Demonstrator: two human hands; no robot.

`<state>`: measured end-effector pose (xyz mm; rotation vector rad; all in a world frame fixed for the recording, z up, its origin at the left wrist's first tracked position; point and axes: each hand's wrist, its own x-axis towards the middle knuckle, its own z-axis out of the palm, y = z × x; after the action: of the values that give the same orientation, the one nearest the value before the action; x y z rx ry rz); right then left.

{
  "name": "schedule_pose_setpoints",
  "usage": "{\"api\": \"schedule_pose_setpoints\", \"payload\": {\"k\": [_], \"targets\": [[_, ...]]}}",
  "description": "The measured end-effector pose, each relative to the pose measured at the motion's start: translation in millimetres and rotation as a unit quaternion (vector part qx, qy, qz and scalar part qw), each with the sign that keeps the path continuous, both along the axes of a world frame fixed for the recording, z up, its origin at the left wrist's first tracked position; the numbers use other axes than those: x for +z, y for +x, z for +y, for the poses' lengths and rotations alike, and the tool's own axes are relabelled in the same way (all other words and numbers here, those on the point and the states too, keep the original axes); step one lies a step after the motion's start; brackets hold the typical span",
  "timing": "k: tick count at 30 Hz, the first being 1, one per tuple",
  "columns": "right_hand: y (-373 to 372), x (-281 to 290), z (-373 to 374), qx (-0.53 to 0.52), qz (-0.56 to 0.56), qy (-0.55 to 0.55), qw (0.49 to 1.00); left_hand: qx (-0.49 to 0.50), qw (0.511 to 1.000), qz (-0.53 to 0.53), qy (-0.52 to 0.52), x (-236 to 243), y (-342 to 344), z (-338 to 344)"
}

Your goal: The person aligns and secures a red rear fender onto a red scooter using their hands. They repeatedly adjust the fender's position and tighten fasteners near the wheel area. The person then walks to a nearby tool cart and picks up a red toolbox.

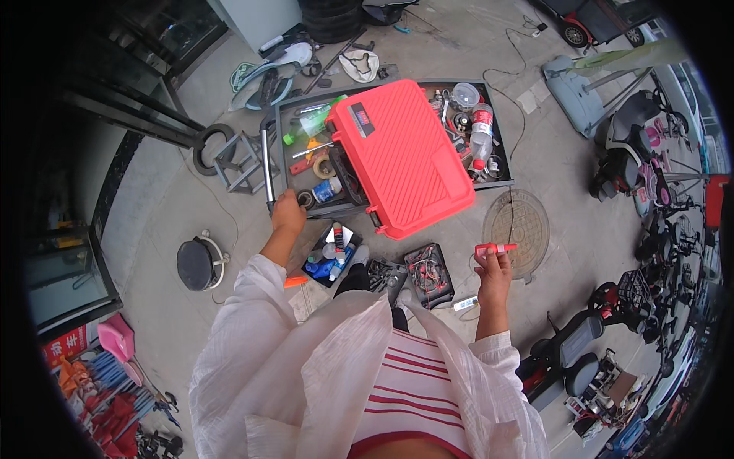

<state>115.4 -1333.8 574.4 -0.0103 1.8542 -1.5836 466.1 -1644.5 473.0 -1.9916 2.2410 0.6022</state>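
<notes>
My left hand (288, 214) is closed at the near end of the metal handle (267, 164) on the tool cart (493, 184). A large red plastic toolbox (413, 157) with a ribbed lid lies tilted across the cart's top, among loose tools. Out to the right, my right hand (494, 274) pinches a small red bottle (493, 249) with a pale band and a narrow tip, clear of the cart. A plastic drink bottle (481, 134) with a red cap rests to the right of the toolbox. Left of it are a tape roll (324, 168) and a green bottle (306, 126).
By my feet are a box of bottles and cans (332, 254) and a black case of cables (429, 274). A round stool (200, 264) stands at left. A manhole cover (527, 229) lies at right, with parked scooters (627, 153) beyond. A cable (517, 99) crosses the ground.
</notes>
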Motion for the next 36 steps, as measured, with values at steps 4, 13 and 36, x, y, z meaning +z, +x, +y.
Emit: {"api": "schedule_pose_setpoints", "payload": {"k": [4, 13, 36], "targets": [[-34.8, -22.8, -63.1, -0.001, 0.115, 0.016, 0.993, -0.079, 0.987, 0.120, -0.070, 40.2, -42.3, 17.8], [-124.5, -109.8, -150.6, -0.046, 0.413, 0.179, 0.892, 0.259, 0.632, 0.617, 0.392, 16.9, -109.4, 17.9], [60.4, -24.5, -25.2, 0.051, -0.327, -0.133, 0.934, 0.286, 0.612, 0.587, 0.446, 71.9, -72.2, 78.3]]}}
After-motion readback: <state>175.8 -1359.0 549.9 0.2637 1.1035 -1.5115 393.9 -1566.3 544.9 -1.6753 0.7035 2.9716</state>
